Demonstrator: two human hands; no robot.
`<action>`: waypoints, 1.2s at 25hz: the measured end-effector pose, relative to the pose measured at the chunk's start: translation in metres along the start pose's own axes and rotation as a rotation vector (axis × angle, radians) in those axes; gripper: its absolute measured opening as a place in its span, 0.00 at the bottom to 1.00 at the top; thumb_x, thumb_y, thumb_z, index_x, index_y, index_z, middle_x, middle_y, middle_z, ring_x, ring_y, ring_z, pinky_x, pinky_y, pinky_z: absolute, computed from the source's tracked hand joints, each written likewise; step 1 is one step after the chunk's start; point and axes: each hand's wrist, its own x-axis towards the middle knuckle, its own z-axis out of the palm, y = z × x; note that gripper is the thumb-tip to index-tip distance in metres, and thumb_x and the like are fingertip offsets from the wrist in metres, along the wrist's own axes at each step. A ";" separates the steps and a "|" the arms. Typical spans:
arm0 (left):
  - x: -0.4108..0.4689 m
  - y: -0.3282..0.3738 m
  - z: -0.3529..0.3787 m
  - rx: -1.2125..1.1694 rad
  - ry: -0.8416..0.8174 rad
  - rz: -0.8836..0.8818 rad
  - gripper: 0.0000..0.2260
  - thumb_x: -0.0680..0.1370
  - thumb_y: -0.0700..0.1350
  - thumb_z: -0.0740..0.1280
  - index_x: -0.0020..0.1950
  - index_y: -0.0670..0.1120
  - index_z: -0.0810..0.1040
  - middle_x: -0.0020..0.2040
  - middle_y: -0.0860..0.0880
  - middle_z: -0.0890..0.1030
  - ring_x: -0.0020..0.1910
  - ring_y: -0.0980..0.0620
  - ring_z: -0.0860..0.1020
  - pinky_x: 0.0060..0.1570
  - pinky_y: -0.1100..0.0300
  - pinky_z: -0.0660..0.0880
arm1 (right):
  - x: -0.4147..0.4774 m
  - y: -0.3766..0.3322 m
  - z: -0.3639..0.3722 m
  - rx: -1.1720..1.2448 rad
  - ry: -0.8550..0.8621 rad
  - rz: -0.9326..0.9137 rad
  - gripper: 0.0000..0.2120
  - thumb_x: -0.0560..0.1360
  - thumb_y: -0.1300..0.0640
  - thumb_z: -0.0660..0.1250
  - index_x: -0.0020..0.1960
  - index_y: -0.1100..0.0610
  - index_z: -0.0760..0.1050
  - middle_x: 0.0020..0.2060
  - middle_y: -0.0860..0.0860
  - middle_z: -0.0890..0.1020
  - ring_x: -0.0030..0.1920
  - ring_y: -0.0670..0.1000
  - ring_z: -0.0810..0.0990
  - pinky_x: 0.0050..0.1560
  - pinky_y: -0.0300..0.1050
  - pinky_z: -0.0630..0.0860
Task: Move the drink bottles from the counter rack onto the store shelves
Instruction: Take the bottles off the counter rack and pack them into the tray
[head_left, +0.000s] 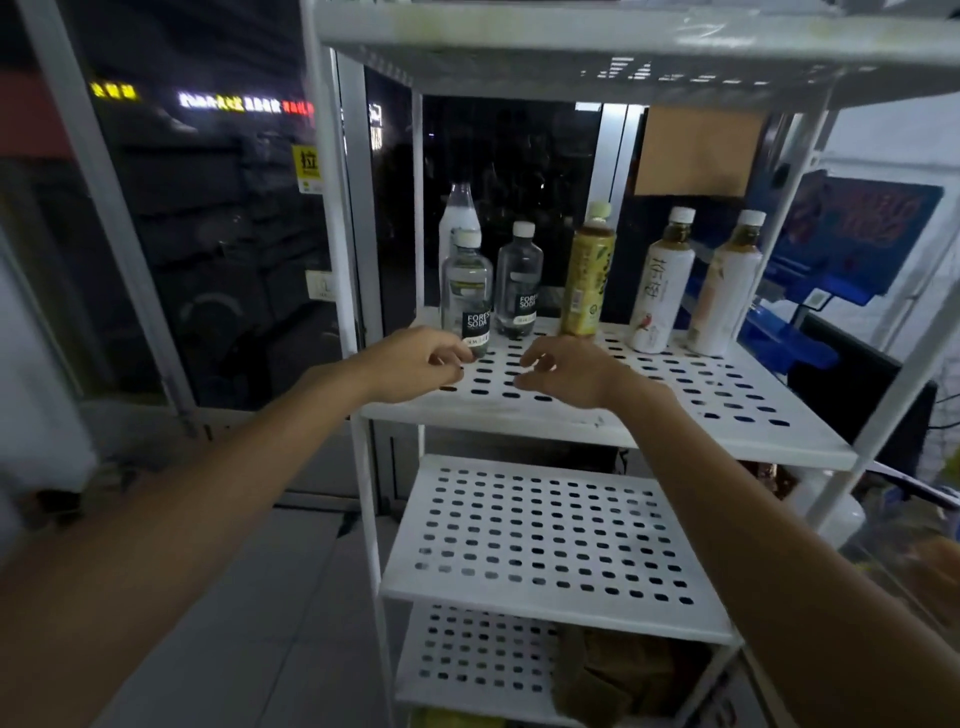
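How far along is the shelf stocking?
Done: six bottles stand on the upper shelf, two soda bottles in front of a taller clear one, and three tea bottles. In hand: nothing; the left hand is at the front soda bottle's base, the right hand open. Left: the lower shelf is bare; the counter rack is out of view.

Head camera, one wide view, close to a white shelf unit (597, 415).
It looks forward and down from the person's head; both forearms reach in from the lower corners, bottles (587, 280) stand at the middle shelf's back, lower shelves fall beneath, and straight lines bow near the edges.
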 end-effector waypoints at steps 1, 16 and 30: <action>0.005 -0.004 0.000 0.001 0.016 0.007 0.14 0.80 0.48 0.64 0.65 0.51 0.76 0.59 0.52 0.80 0.57 0.55 0.77 0.57 0.58 0.72 | 0.006 0.000 0.002 0.010 0.004 -0.002 0.20 0.76 0.44 0.69 0.64 0.52 0.75 0.57 0.52 0.81 0.51 0.51 0.78 0.56 0.46 0.75; 0.079 -0.062 0.014 -0.005 0.603 -0.172 0.08 0.77 0.43 0.67 0.55 0.50 0.80 0.46 0.56 0.81 0.44 0.58 0.78 0.43 0.64 0.73 | 0.127 0.006 0.018 0.821 0.175 -0.116 0.31 0.75 0.57 0.72 0.74 0.53 0.63 0.63 0.52 0.74 0.62 0.52 0.75 0.61 0.47 0.74; 0.087 -0.067 0.033 -0.097 0.580 -0.214 0.08 0.77 0.42 0.65 0.46 0.56 0.78 0.41 0.60 0.80 0.41 0.61 0.79 0.40 0.64 0.76 | 0.155 0.021 0.031 0.798 0.087 -0.275 0.17 0.72 0.55 0.74 0.59 0.51 0.77 0.55 0.47 0.82 0.59 0.47 0.79 0.65 0.58 0.74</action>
